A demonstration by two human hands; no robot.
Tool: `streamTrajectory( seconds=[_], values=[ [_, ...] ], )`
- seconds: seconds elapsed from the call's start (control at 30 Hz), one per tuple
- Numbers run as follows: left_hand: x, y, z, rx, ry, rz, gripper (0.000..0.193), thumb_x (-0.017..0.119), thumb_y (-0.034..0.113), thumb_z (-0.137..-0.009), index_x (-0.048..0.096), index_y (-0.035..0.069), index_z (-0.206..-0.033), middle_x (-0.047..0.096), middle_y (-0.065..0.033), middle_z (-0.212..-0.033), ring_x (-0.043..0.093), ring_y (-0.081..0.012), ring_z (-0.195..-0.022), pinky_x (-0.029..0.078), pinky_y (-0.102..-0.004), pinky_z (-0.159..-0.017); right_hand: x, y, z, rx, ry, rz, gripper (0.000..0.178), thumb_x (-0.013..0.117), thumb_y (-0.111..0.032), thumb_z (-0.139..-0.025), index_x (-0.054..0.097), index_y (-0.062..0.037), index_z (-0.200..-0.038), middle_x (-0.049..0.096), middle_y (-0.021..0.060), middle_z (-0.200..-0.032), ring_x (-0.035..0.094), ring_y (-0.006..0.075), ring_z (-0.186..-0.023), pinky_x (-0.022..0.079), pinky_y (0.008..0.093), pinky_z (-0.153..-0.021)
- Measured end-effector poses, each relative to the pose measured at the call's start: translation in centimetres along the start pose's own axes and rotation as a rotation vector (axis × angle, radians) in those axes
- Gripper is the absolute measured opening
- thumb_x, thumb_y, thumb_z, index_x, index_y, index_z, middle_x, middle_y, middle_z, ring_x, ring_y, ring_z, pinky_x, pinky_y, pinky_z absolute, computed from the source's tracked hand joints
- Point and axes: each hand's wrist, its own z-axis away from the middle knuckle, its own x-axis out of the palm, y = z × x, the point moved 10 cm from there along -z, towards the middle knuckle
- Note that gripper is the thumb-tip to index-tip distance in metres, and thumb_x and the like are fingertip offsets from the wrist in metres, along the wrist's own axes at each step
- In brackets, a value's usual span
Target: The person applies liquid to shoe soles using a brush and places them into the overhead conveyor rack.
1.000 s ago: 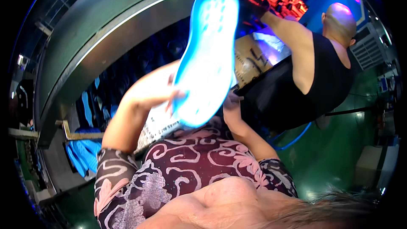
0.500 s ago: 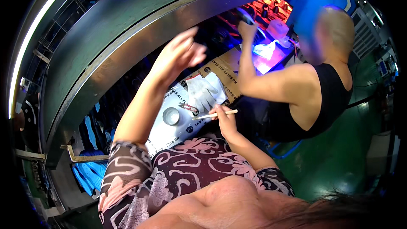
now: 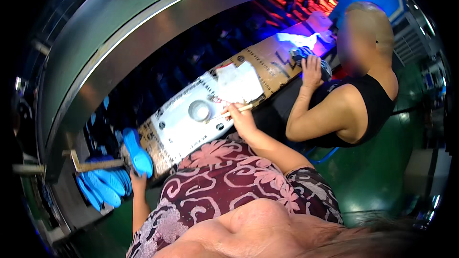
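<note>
At the lower left, my left hand is closed on the near end of a blue shoe sole, which stands tilted beside the board's left end. My right hand grips a thin pale-handled brush over the white-covered board. The brush's tip lies just beside a round metal cup. Behind that hand a white cloth is spread out. Part of a small red-handled tool shows between cup and hand.
More blue soles are stacked at the left by a metal bracket. A curved metal housing arches over the dark line behind the board. To my right, a co-worker holds a dark shoe.
My left hand has come down from above the line to the lower left and now holds a blue sole. The right hand keeps the brush. The co-worker's arm has drawn back.
</note>
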Motion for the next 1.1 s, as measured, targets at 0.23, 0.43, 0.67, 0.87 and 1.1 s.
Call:
streamTrajectory(
  seconds=[0.23,0.43,0.67,0.87,1.1],
  values=[
    [0.2,1.6,-1.3,0.074,0.14,0.188,0.029,0.06,0.022,-0.072,0.056,-0.004,-0.085,0.06,-0.0202,-0.073,0.058,-0.0367,-0.07,0.045,-0.0435,-0.063,-0.1,-0.5,0.1,0.038,0.022,0.117,0.03,0.047,-0.019,-0.091,0.059,0.0009,-0.073,0.056,0.0059,-0.065,0.048,0.0109,-0.058,0.039,0.0234,-0.059],
    [1.8,3.9,-0.6,-0.267,-0.059,0.165,0.026,0.055,0.018,-0.075,0.048,-0.002,-0.09,0.059,-0.0219,-0.069,0.063,-0.0295,-0.07,0.048,-0.0389,-0.056,-0.9,0.7,0.1,0.039,0.009,0.066,0.034,0.046,-0.024,-0.092,0.06,0.0007,-0.073,0.056,0.005,-0.066,0.048,0.0102,-0.062,0.038,0.0233,-0.062],
    [6.2,7.3,2.8,-0.524,-0.442,1.386,0.028,0.055,0.019,-0.079,0.045,0.006,-0.102,0.054,-0.0046,-0.071,0.043,-0.0123,-0.044,0.035,-0.0235,-0.039,0.0,1.1,-0.1,0.037,-0.012,0.081,0.032,0.046,-0.022,-0.092,0.058,0.0017,-0.075,0.054,0.0063,-0.068,0.047,0.0111,-0.062,0.037,0.0241,-0.061],
    [2.9,17.3,3.2,-0.18,-0.29,1.387,0.038,0.055,0.015,-0.081,0.043,0.007,-0.115,0.058,-0.0077,-0.097,0.058,-0.0141,-0.076,0.05,-0.0252,-0.057,1.8,-1.3,0.4,0.009,-0.082,0.096,0.031,0.047,-0.023,-0.092,0.059,0.0022,-0.076,0.057,0.0079,-0.071,0.049,0.012,-0.064,0.039,0.0244,-0.062],
    [-0.7,27.7,4.9,0.281,-0.083,0.963,0.044,0.061,0.007,-0.08,0.039,-0.002,-0.116,0.055,-0.0131,-0.107,0.056,-0.0178,-0.093,0.047,-0.0304,-0.079,6.8,-6.8,2.1,-0.408,-0.309,0.374,0.028,0.048,-0.015,-0.09,0.062,0.0006,-0.07,0.06,0.0064,-0.065,0.053,0.0151,-0.06,0.041,0.0273,-0.063]
  ],
)
